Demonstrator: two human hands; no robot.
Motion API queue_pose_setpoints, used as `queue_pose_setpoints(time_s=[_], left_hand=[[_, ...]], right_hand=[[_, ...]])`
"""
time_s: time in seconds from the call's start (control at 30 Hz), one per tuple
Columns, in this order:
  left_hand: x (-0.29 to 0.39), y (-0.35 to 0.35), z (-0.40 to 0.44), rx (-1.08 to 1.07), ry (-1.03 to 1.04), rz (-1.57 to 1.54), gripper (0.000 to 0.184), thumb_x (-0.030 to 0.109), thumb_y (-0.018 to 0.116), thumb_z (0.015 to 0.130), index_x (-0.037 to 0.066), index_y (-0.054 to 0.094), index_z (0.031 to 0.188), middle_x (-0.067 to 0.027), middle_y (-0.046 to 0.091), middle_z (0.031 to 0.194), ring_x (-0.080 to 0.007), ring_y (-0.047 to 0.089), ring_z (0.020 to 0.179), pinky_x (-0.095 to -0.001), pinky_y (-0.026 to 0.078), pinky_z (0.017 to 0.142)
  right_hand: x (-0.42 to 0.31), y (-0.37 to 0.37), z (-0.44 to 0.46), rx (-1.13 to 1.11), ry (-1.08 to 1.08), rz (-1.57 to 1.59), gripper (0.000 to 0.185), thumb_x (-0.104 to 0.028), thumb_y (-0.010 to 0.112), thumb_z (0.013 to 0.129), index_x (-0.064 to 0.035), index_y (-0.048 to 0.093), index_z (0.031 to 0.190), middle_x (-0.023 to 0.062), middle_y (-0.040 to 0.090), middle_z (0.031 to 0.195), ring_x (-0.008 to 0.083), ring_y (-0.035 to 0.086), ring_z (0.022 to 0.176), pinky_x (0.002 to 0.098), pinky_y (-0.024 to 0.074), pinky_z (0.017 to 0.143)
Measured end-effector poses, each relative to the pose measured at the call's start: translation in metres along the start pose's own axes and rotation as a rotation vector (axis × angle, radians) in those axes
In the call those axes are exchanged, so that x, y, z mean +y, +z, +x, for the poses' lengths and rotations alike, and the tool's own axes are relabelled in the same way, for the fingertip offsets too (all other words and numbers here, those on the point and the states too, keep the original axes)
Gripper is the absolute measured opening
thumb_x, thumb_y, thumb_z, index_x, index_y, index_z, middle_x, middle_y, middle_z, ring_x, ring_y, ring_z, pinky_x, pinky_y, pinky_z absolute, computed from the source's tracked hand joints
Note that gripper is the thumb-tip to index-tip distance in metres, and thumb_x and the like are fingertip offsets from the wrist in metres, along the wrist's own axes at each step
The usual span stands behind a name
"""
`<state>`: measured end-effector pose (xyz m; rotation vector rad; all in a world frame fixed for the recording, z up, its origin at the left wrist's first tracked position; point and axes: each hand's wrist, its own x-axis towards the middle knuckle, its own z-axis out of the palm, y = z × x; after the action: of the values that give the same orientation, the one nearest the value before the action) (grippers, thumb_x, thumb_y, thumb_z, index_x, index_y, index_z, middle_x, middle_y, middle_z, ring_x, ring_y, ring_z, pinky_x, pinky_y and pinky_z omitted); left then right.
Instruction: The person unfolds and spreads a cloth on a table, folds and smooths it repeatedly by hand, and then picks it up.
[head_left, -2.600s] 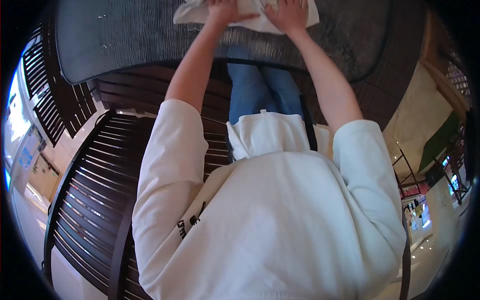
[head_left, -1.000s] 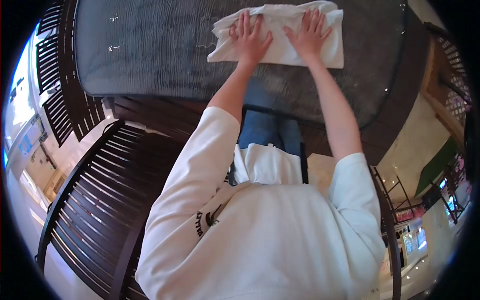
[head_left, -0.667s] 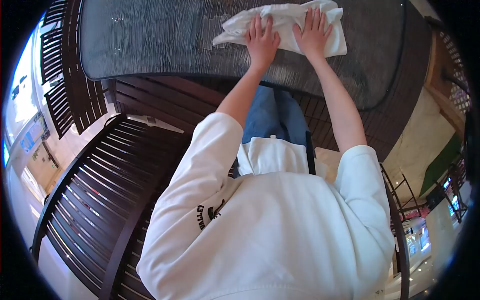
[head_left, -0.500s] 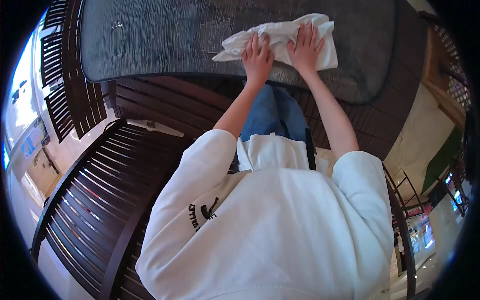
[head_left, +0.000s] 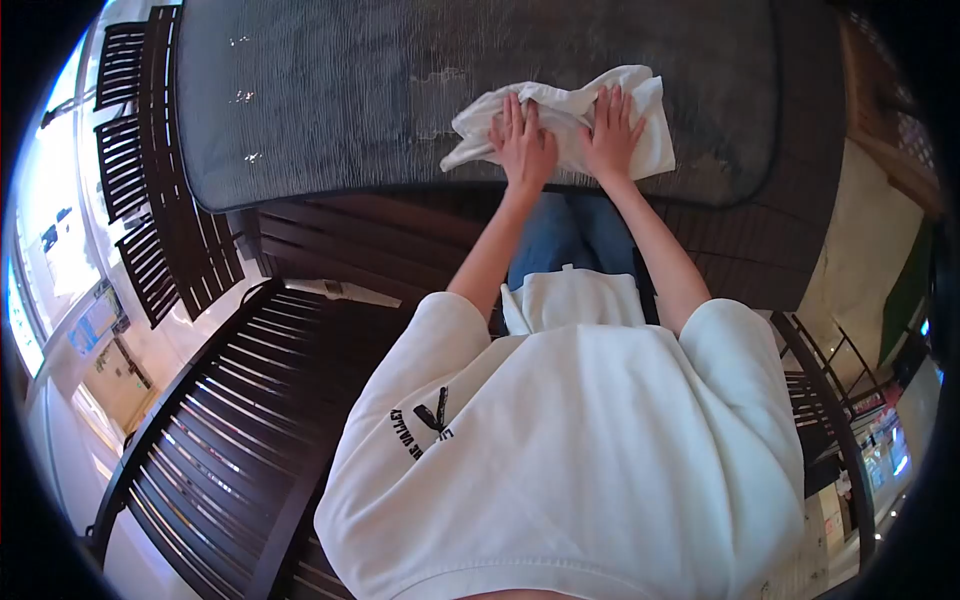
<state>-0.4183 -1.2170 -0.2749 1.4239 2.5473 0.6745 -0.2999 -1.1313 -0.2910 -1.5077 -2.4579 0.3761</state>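
A crumpled white cloth [head_left: 565, 103] lies spread on the dark, streaky-textured table top [head_left: 330, 110], close to its near edge. My left hand [head_left: 525, 148] rests palm down on the cloth's left-middle part, fingers stretched forward and somewhat apart. Beside it, my right hand [head_left: 611, 140] presses flat on the right part of the cloth with its fingers spread. Neither hand grasps the fabric. Loose folds extend to the left of my left hand and to the right of my right hand.
A dark slatted bench or chair [head_left: 230, 420] stands at my lower left. More slatted wooden seating [head_left: 165, 150] is beyond the table's left end. Small shiny spots [head_left: 243, 97] show on the table's left side. A metal-framed chair [head_left: 835, 360] is at the right.
The camera view has shifted, so the table, cloth and hands appear lower in the picture. Both hands remain flat on the cloth, which lies slightly nearer to me.
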Motion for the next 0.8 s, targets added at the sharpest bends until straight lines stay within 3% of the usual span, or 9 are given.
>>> queue_pose_setpoints(time_s=[0.13,0.37,0.43,0.5,0.53,0.8], left_hand=[[-0.023,0.0,0.038,0.006,0.179,0.092,0.054,0.028,0.052,0.08,0.006,0.048,0.129,-0.0177,0.035,0.142,-0.0275,0.03,0.134,-0.0541,0.011,0.109],[-0.045,0.016,0.119,0.098,0.214,0.137,0.061,0.034,0.053,0.076,0.009,0.047,0.131,-0.0158,0.033,0.143,-0.0263,0.03,0.134,-0.0544,0.011,0.109],[-0.055,0.013,0.142,0.102,0.232,0.107,0.062,0.035,0.055,0.074,0.011,0.047,0.131,-0.0146,0.034,0.142,-0.0254,0.03,0.134,-0.054,0.013,0.108],[-0.065,0.006,0.157,0.022,0.32,0.074,0.062,0.036,0.056,0.077,0.015,0.044,0.134,-0.0123,0.033,0.144,-0.0241,0.029,0.134,-0.0523,0.013,0.108],[-0.067,0.005,0.159,0.026,0.329,0.025,0.061,0.034,0.058,0.072,0.015,0.049,0.13,-0.0121,0.037,0.141,-0.023,0.033,0.132,-0.0522,0.014,0.108],[-0.064,0.003,0.16,-0.038,0.278,-0.007,0.058,0.033,0.056,0.073,0.015,0.051,0.128,-0.0123,0.037,0.142,-0.0245,0.033,0.132,-0.0516,0.018,0.107]], right_hand=[[0.001,0.005,0.034,-0.019,-0.032,0.013,0.073,-0.036,0.056,0.078,-0.0181,0.028,0.143,0.0085,0.022,0.149,0.0301,0.017,0.139,0.0629,0.0096,0.105],[0.001,0.026,0.136,0.02,-0.181,-0.014,0.073,-0.045,0.053,0.08,-0.0191,0.028,0.143,0.007,0.021,0.15,0.0291,0.015,0.139,0.0625,0.0072,0.105],[-0.006,0.03,0.155,0.079,-0.173,-0.014,0.074,-0.048,0.049,0.082,-0.0219,0.02,0.145,0.0042,0.019,0.151,0.0265,0.015,0.139,0.0629,0.0093,0.105],[-0.013,0.028,0.159,0.091,-0.158,-0.01,0.072,-0.047,0.05,0.081,-0.0201,0.025,0.144,0.005,0.021,0.15,0.0275,0.016,0.139,0.0634,0.0079,0.104],[-0.013,0.028,0.157,0.104,-0.137,-0.006,0.071,-0.045,0.05,0.08,-0.0183,0.029,0.142,0.0058,0.024,0.149,0.0285,0.016,0.139,0.0639,0.0066,0.104],[-0.014,0.021,0.159,-0.008,-0.067,-0.027,0.075,-0.043,0.053,0.076,-0.0199,0.027,0.143,0.0026,0.019,0.15,0.0265,0.014,0.14,0.0619,0.0028,0.106]])
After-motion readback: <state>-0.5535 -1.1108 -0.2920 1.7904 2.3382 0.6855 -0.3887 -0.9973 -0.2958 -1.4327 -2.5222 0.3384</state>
